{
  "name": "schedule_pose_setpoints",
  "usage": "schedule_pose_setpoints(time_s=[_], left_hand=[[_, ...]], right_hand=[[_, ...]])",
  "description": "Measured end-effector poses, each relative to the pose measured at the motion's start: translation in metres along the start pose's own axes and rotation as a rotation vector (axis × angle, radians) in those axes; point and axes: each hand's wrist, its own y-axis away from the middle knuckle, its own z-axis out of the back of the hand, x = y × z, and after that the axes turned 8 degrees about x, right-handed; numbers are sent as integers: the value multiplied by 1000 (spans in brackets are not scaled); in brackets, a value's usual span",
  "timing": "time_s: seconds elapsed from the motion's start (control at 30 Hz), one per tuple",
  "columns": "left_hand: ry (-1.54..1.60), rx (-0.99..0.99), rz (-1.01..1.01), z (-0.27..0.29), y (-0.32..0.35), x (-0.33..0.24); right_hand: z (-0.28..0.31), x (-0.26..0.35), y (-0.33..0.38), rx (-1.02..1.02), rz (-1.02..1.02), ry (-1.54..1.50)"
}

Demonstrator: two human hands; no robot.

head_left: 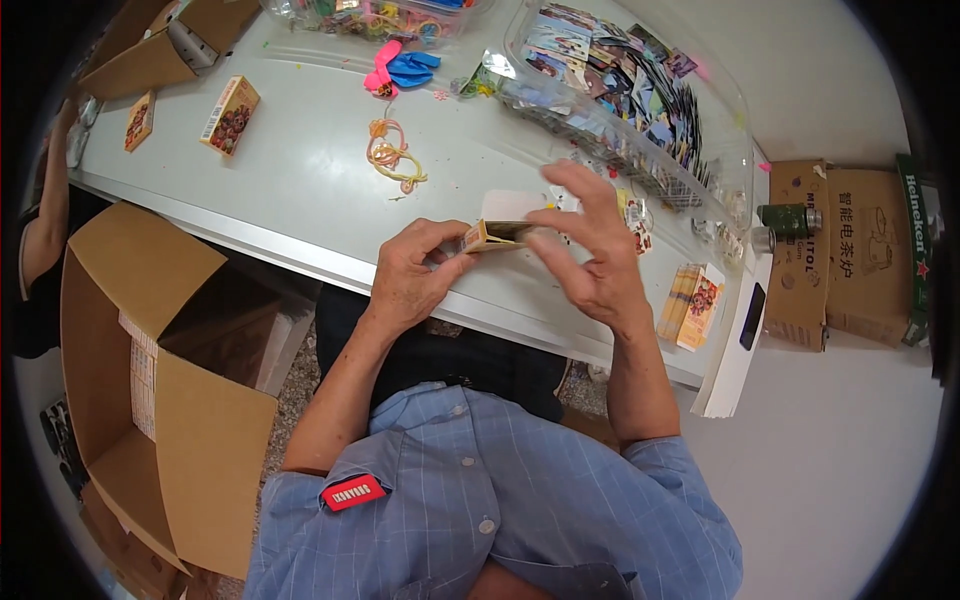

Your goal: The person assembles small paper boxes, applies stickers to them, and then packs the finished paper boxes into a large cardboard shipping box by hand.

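My left hand (412,272) pinches a small yellow-orange cardboard box (477,239) over the table's near edge. The box lies tilted, its open end facing right. At that end is my right hand (600,262), its thumb and fingers apart and partly covering the opening. A pale flap stands up behind the box. I cannot make out what is inside it. On the table beyond lie pink and yellow hair ties (392,158). To the right of my right hand stands a stack of flat cards with a printed picture box (695,305).
A clear plastic bin (735,125) full of picture cards fills the table's far right. Another clear bin (375,20) holds colourful trinkets. Pink and blue balloons (410,68) lie before it. A printed box (230,116) stands left; a large open carton (215,470) sits below. Another person's arm (50,190) shows far left.
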Motion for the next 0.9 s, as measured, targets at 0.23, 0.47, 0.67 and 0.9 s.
schedule_pose_setpoints(time_s=[0.23,0.47,0.67,0.9], left_hand=[[-87,48,14,-1,-3,-2],[-85,198,80,9,0,2],[814,262,392,29,-12,-40],[714,270,623,29,-32,-43]], right_hand=[[-3,-26,36,-157,-595,-941],[-29,-16,25,-33,-667,-1219],[-34,-23,26,-15,-703,-1270],[-54,-16,26,-121,-740,-1378]])
